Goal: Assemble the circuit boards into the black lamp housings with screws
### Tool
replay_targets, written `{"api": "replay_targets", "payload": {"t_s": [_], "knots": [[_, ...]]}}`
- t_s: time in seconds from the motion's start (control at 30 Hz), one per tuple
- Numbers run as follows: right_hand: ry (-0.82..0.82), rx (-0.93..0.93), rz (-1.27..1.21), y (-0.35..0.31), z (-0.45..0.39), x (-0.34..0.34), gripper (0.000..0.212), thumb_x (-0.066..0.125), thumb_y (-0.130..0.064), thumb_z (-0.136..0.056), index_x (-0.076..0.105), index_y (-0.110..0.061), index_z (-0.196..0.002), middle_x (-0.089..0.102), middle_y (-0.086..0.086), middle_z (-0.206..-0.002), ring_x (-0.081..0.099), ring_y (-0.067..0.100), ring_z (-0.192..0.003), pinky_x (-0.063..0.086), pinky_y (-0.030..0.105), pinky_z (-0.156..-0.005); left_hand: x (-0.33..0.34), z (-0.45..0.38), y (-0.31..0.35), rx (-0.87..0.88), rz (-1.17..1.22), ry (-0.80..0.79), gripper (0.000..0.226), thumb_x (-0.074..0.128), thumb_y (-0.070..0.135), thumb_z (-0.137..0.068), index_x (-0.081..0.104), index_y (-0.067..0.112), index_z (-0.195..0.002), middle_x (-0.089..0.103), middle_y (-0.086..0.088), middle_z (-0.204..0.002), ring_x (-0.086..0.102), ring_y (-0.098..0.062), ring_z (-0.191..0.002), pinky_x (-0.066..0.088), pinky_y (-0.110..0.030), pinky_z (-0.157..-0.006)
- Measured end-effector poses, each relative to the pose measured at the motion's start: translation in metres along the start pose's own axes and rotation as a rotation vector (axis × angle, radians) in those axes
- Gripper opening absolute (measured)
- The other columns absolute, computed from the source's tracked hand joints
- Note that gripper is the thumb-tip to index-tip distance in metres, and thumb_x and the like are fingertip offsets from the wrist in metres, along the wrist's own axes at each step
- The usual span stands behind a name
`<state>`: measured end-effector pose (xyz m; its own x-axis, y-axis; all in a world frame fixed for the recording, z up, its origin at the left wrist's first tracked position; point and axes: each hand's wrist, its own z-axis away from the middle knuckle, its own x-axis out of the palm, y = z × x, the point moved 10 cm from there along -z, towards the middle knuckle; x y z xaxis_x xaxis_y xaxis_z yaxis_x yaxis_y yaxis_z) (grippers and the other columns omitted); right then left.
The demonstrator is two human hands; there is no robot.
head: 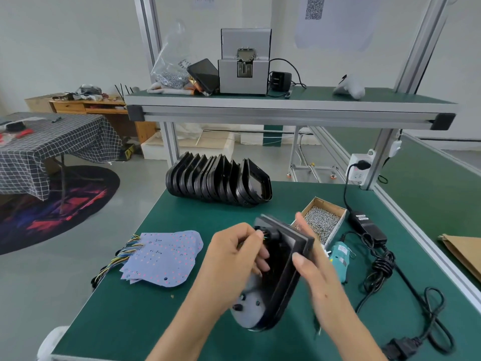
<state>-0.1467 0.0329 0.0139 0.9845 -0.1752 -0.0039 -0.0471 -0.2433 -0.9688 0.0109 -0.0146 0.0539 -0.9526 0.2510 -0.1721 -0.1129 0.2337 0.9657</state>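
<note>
I hold a black lamp housing (283,267) tilted above the green bench, open side toward my left. My right hand (309,267) grips its right rim, thumb on the edge. My left hand (234,254) has its fingers pinched inside the housing near the coloured wires at the top hole. A pale circuit board (250,306) sits in the housing's lower end. A stack of lilac circuit boards (164,256) with coloured wires lies to the left. A row of empty black housings (218,182) stands at the bench's far edge. A cardboard box of screws (322,220) sits behind my right hand.
A teal electric screwdriver (341,256) lies right of the housing, its black cable and power adapter (367,226) trailing along the bench's right side. A screw feeder machine (244,66) and a phone stand on the upper shelf. Flat cardboard (463,254) lies at far right.
</note>
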Motion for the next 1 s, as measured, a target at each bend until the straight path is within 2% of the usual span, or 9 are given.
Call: {"api": "replay_targets", "payload": {"t_s": [0.03,0.1,0.2,0.33,0.5,0.6,0.73,0.87,1.0], "knots": [[0.070,-0.003,0.046,-0.002,0.000,-0.011,0.066,0.062,-0.062,-0.088,0.046,-0.052,-0.150,0.058,-0.023,-0.146,0.049,-0.001,-0.139,0.038,0.043,-0.119,-0.005,0.003,-0.001,0.025,-0.089,0.050,0.031,0.054,0.035,-0.095,0.061,0.018,-0.070,0.071,-0.001,-0.069,0.068,-0.014,-0.061,0.052,-0.024,-0.061],[0.202,0.000,0.127,-0.008,0.000,-0.027,0.053,0.064,-0.063,-0.090,0.056,-0.048,-0.141,0.068,-0.024,-0.130,0.061,-0.002,-0.124,0.049,0.035,-0.108,-0.006,0.009,0.001,0.100,-0.275,0.109,0.033,0.055,0.034,-0.100,0.057,0.014,-0.074,0.067,0.000,-0.067,0.063,-0.013,-0.061,0.050,-0.026,-0.061],[0.247,0.001,0.435,-0.026,-0.001,-0.020,0.057,0.061,-0.070,-0.088,0.064,-0.038,-0.135,0.069,-0.026,-0.119,0.062,-0.001,-0.117,0.049,0.028,-0.101,0.013,0.018,0.018,0.279,-0.501,0.139,0.036,0.057,0.024,-0.103,0.042,0.014,-0.071,0.048,0.001,-0.065,0.043,-0.019,-0.063,0.037,-0.031,-0.057],[0.237,-0.012,0.624,-0.038,-0.006,-0.012,0.049,0.061,-0.052,-0.094,0.066,-0.022,-0.132,0.068,-0.011,-0.121,0.060,0.011,-0.116,0.048,0.038,-0.104,0.027,0.026,0.021,0.357,-0.497,0.123,0.034,0.056,0.017,-0.103,0.042,0.013,-0.073,0.043,0.006,-0.070,0.039,-0.016,-0.065,0.036,-0.033,-0.059],[0.191,-0.028,0.591,-0.037,-0.007,-0.010,0.031,0.058,-0.051,-0.098,0.067,-0.029,-0.118,0.069,-0.014,-0.109,0.062,0.007,-0.105,0.051,0.035,-0.093,0.026,0.032,0.024,0.397,-0.468,0.158,0.031,0.050,0.022,-0.105,0.047,0.010,-0.076,0.047,0.005,-0.075,0.044,-0.020,-0.070,0.041,-0.041,-0.064],[0.230,-0.037,0.592,-0.037,-0.007,-0.012,0.030,0.056,-0.052,-0.099,0.064,-0.031,-0.119,0.067,-0.017,-0.109,0.060,0.003,-0.104,0.049,0.031,-0.091,0.030,0.033,0.028,0.415,-0.477,0.174,0.033,0.048,0.024,-0.106,0.047,0.009,-0.076,0.047,0.003,-0.076,0.044,-0.022,-0.069,0.042,-0.045,-0.063],[0.258,-0.049,0.619,-0.035,-0.006,-0.014,0.033,0.051,-0.056,-0.099,0.060,-0.034,-0.122,0.060,-0.024,-0.112,0.055,-0.003,-0.102,0.042,0.017,-0.087,0.034,0.033,0.022,0.380,-0.472,0.145,0.036,0.043,0.029,-0.106,0.054,0.005,-0.081,0.052,0.001,-0.080,0.047,-0.025,-0.072,0.043,-0.049,-0.066],[0.275,-0.056,0.601,-0.036,-0.005,-0.015,0.042,0.048,-0.058,-0.098,0.060,-0.030,-0.127,0.060,-0.020,-0.115,0.057,0.007,-0.106,0.048,0.036,-0.094,0.036,0.034,0.025,0.389,-0.467,0.136,0.039,0.042,0.030,-0.107,0.054,0.003,-0.081,0.052,-0.002,-0.078,0.047,-0.027,-0.072,0.043,-0.049,-0.065],[0.283,-0.067,0.590,-0.035,-0.005,-0.018,0.041,0.049,-0.057,-0.099,0.061,-0.029,-0.126,0.063,-0.017,-0.114,0.059,0.010,-0.106,0.050,0.039,-0.093,0.036,0.035,0.023,0.392,-0.461,0.152,0.039,0.043,0.031,-0.107,0.053,0.004,-0.081,0.052,-0.002,-0.080,0.047,-0.026,-0.071,0.043,-0.049,-0.063]]}}
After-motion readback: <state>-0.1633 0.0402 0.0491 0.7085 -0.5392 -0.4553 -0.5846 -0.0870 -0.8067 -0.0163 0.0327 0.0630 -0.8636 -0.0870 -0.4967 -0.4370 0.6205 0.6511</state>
